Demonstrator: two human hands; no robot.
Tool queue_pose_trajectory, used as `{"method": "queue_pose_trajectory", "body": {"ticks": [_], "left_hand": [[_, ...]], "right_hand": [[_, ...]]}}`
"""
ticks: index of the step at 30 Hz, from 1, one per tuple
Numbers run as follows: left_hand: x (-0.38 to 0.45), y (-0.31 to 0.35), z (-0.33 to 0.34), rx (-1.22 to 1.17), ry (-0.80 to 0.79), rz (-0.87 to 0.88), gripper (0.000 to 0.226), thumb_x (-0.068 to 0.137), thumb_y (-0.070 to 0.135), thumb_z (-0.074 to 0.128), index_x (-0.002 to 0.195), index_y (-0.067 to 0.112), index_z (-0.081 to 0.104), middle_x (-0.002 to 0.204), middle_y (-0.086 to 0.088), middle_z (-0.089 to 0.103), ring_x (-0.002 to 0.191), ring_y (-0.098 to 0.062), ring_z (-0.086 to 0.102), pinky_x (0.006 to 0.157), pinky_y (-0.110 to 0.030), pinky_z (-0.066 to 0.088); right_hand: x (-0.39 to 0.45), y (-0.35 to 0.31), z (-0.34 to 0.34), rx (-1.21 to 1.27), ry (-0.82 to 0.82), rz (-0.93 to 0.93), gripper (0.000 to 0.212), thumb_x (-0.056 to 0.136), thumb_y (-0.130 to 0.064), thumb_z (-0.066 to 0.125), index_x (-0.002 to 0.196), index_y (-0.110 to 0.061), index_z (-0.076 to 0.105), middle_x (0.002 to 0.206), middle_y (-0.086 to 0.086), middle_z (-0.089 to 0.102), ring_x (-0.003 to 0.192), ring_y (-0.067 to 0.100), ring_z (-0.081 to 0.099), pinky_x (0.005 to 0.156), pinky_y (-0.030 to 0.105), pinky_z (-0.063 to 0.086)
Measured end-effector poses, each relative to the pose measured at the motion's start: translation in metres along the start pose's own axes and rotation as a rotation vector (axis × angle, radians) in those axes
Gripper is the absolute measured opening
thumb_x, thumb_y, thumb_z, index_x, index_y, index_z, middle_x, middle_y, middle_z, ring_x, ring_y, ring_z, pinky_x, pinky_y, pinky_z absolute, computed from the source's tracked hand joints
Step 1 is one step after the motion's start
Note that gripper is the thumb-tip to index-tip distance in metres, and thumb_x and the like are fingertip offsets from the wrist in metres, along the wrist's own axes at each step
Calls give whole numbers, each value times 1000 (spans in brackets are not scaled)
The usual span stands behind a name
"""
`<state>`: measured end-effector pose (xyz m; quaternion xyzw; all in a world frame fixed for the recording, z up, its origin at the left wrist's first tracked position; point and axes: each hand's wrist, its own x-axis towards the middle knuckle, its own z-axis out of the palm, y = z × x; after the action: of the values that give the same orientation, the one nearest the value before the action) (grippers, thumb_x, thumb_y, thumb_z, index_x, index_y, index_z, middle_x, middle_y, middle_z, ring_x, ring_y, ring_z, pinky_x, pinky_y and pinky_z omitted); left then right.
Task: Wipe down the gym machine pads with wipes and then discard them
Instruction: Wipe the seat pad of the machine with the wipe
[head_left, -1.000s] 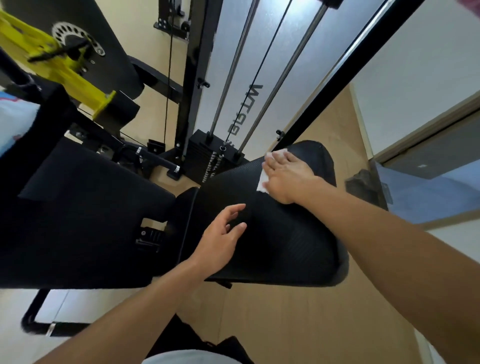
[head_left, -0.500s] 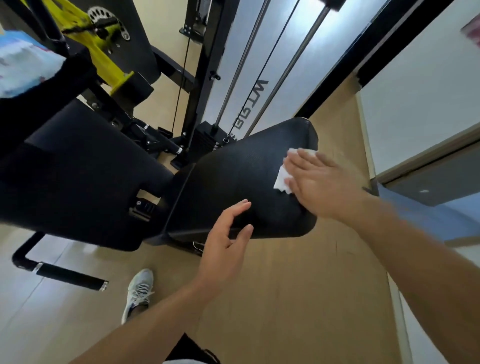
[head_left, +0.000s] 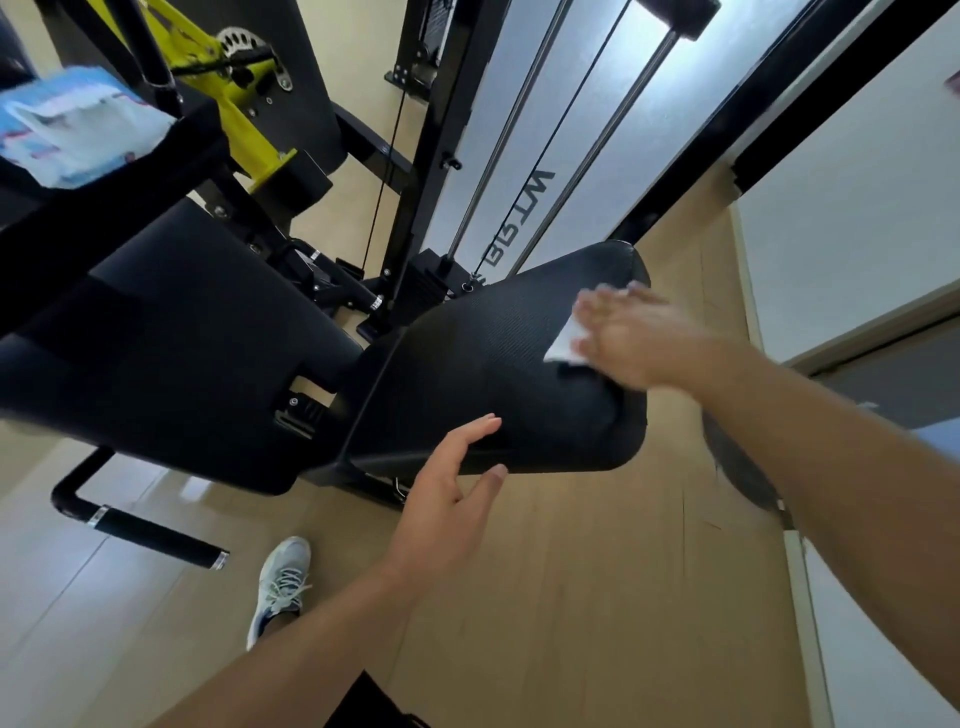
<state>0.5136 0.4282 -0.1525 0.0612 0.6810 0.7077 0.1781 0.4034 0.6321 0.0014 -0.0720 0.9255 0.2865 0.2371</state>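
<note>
White wipe (head_left: 566, 340) lies flat under the spread right hand (head_left: 639, 340) on the seat pad (head_left: 493, 374), left hand (head_left: 447, 488) loose-fingered, holding nothing, beside its edge: wiping underway, back pad (head_left: 171, 332) and discarding seemingly left.

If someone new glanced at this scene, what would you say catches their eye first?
Probably the blurred right hand pressing a white wipe onto the far end of the black seat pad at centre. Next, the left hand, open at the pad's near edge. The yellow machine part and the wipes pack stand out upper left.
</note>
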Motion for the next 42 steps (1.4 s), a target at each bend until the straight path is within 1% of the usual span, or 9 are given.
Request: {"method": "queue_pose_trajectory", "body": {"ticks": [5,11,17,20,25,28,32,36,42], "left_hand": [[19,1,-3,61,-40,31,49,100,20,63,134,52,50,144,36,46,134,18,36,94,-1,38],[55,-8,-15,94,-38,-28,46,99,15,64,138,37,55,140,24,54,132,3,48,113,-37,44],[103,-13,-29,109,-145,-75,43,100,24,62,132,52,54,135,41,48,127,21,37,99,-12,37],[127,-15,-40,139,-189,-51,43,101,23,61,136,46,53,139,35,50,130,17,39,102,-10,34],[156,-24,-59,154,-213,-59,43,101,16,60,140,33,54,138,26,55,131,12,44,106,-9,35],[162,-31,-69,146,-217,-103,43,101,14,58,140,33,54,136,25,55,130,11,45,107,-10,36],[167,-40,-80,155,-212,-138,44,101,15,60,140,33,54,134,28,54,127,16,43,95,2,33],[170,-46,-90,156,-199,-160,43,101,18,60,141,34,54,131,30,53,123,20,43,90,2,35],[168,-52,-107,147,-160,-183,43,100,18,61,139,36,54,139,22,54,132,7,43,104,-12,33]], "right_hand": [[42,22,2,65,-57,227,61,111,-35,18,163,-6,2,172,11,-7,159,25,-7,128,42,-5],[-22,-70,32,6,-89,-234,63,110,-43,14,162,-9,4,172,8,-2,159,23,-5,125,41,-8],[54,2,-9,-62,-127,236,62,111,-37,13,163,-6,0,172,11,-7,159,24,-10,128,43,-9],[69,-7,-6,-52,-193,296,64,108,-30,17,161,2,-1,170,21,-10,158,33,-11,128,46,-6],[36,-97,19,96,-128,-184,59,110,-33,26,158,2,24,168,23,15,157,35,7,128,47,4],[30,-130,28,69,-255,-344,61,111,-37,20,162,-8,6,171,12,-4,158,25,-9,121,39,-14],[93,-77,12,10,-111,-86,61,110,-31,28,161,-1,16,169,19,10,155,33,15,125,42,11],[162,-11,-3,78,-235,167,63,112,-38,17,163,-6,1,172,10,-7,159,24,-8,128,40,-2],[102,-122,34,60,-306,-501,64,111,-41,22,163,-8,7,172,11,-2,159,24,-4,122,36,-8]]}}
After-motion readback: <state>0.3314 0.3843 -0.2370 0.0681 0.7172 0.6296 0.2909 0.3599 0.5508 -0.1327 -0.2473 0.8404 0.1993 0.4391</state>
